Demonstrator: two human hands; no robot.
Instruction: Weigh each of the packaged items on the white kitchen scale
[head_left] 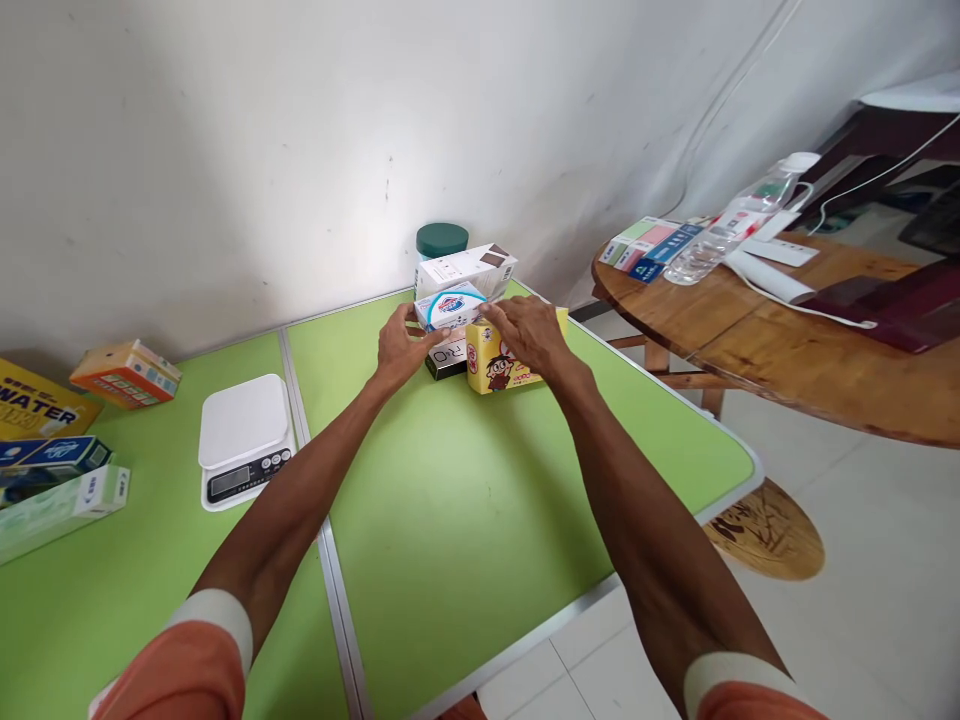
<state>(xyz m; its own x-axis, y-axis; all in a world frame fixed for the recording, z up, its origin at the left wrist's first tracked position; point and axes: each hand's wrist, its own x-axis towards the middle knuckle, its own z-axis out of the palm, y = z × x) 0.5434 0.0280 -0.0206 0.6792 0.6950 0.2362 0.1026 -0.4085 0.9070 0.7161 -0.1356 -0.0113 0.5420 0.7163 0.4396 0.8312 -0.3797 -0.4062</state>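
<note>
Both my hands are at a small group of packages near the wall. My left hand (401, 348) grips the left side of a white and blue soap box (451, 304), its thumb along the front. At the box's right end are the fingertips of my right hand (529, 330), with the palm over a yellow cartoon-printed box (491, 362). Below the soap box sits a black and silver box (448, 359). Just behind stand a white carton (469, 265) and a jar with a dark green lid (442, 238). The yellow box's top is partly hidden by my right hand.
A white kitchen scale (246, 425) lies left on the green table (465, 540). Farther left are an orange box (126, 375), a yellow box (45, 400) and a pale green box (67, 510). At right, a wooden table (862, 375) holds a plastic bottle (731, 235).
</note>
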